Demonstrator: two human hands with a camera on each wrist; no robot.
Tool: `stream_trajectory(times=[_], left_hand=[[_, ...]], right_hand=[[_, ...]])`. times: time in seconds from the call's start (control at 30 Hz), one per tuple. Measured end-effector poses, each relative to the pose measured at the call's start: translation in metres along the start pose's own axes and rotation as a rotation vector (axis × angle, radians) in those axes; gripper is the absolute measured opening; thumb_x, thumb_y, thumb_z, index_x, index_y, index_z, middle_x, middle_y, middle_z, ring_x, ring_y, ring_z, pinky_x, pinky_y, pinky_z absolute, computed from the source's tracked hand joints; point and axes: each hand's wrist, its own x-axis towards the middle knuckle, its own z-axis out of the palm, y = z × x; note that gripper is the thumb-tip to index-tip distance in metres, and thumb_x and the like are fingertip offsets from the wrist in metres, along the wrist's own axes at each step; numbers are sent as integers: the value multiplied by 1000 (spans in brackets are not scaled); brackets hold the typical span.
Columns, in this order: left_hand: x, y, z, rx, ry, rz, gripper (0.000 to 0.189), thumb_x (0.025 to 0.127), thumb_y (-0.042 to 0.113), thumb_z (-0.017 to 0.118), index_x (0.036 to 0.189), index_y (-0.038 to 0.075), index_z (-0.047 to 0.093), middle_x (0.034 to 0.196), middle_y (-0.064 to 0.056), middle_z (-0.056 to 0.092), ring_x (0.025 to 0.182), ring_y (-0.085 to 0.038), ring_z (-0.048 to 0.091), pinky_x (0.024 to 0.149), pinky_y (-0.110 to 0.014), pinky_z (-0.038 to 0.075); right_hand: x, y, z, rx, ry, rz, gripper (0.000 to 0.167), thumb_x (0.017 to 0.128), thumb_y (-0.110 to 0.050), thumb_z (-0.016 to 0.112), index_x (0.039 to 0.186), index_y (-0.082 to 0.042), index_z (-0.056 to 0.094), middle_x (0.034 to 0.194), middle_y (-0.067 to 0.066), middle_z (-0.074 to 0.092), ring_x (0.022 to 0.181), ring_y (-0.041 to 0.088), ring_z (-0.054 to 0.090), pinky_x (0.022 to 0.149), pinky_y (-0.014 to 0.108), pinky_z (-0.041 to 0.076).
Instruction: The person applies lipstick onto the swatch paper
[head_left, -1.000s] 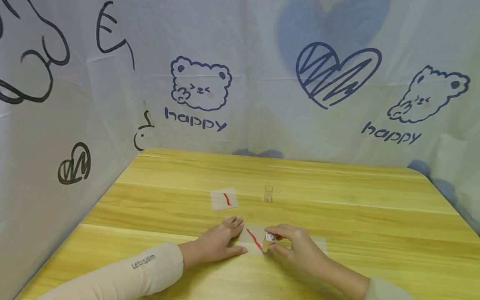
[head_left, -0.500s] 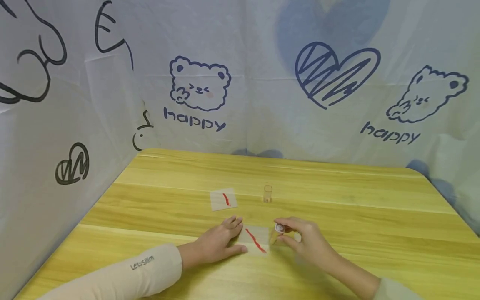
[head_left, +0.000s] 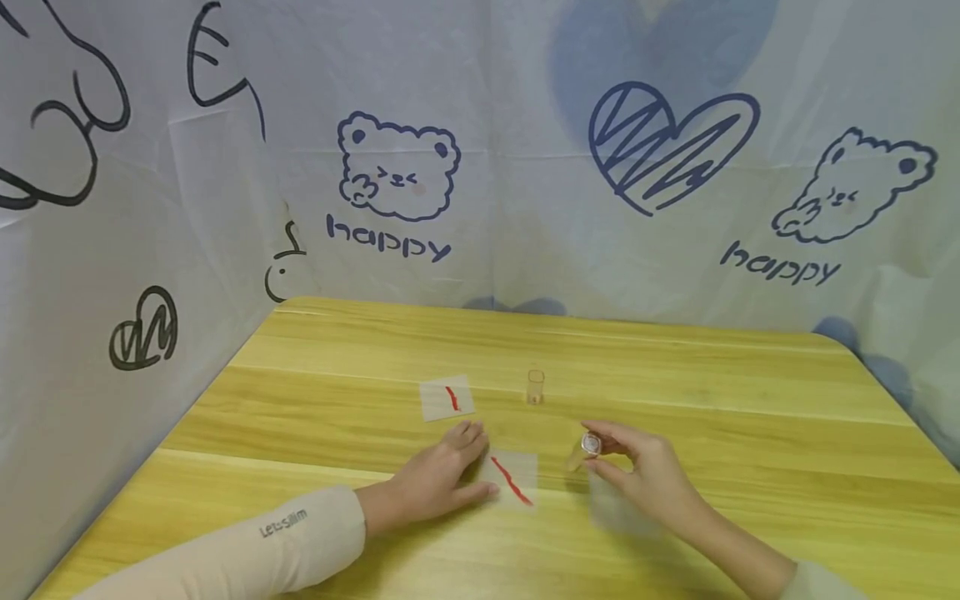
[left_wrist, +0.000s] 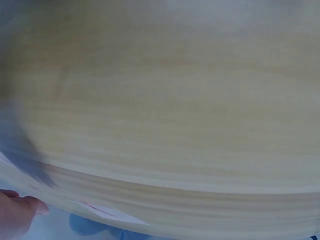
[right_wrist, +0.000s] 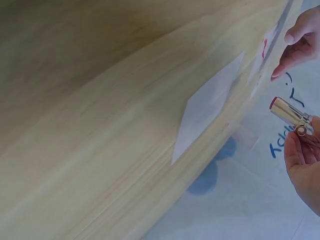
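Observation:
My right hand (head_left: pixel 648 467) pinches a lipstick (head_left: pixel 591 443) between thumb and fingers, to the right of the marked paper. In the right wrist view, the lipstick's gold tube (right_wrist: pixel 286 111) shows a red tip pointing away from the fingers. My left hand (head_left: pixel 438 473) lies with relaxed fingers over the left edge of a small pale paper (head_left: pixel 525 468), the thumb on its side. A slanting red line (head_left: pixel 512 482) runs across this sheet. Under my right hand is a blank white paper (right_wrist: pixel 207 102), partly covered by the hand in the head view.
Farther back on the wooden table (head_left: pixel 337 350) lies another small paper (head_left: pixel 435 402) with a short red stroke. Right of it stands a small clear cap (head_left: pixel 536 387). A white cloth (head_left: pixel 495 225) with drawings hangs behind the table and along its left side.
My right hand has lifted the lipstick off the end of the red line and carried it rightward and slightly back. The line reaches a little farther down. My left hand has hardly moved.

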Motion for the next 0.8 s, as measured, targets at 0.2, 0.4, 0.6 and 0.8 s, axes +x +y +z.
stream_trajectory(times=[0.2, 0.4, 0.6, 0.8], left_hand=[[9, 14, 0, 39, 33, 37, 64, 89, 43, 58, 132, -4, 47, 142, -23, 39, 134, -38, 34, 102, -45, 42], [21, 28, 3, 40, 19, 69, 65, 88, 45, 59, 132, -2, 48, 141, -23, 41, 134, -37, 35, 99, -43, 46], [31, 42, 6, 36, -24, 89, 65, 90, 47, 55, 134, -1, 46, 143, -21, 39, 136, -35, 34, 100, -45, 44], [43, 57, 15, 51, -51, 124, 67, 90, 49, 54, 134, 0, 46, 142, -20, 41, 135, -34, 36, 101, -41, 44]], right_hand=[[-6, 7, -9, -24, 38, 4, 42, 63, 9, 76, 103, 6, 65, 88, 11, 71, 79, -2, 62, 69, 26, 57], [-11, 15, -15, -23, 60, -12, 39, 63, 8, 77, 100, 6, 66, 87, 13, 71, 79, -4, 62, 69, 19, 56], [-15, 20, -18, -39, 51, -4, 38, 63, 8, 77, 99, 7, 66, 87, 14, 71, 78, -3, 62, 68, 29, 57], [-18, 23, -20, -40, 28, -2, 37, 64, 9, 76, 99, 9, 64, 86, 13, 70, 79, -2, 62, 67, 33, 57]])
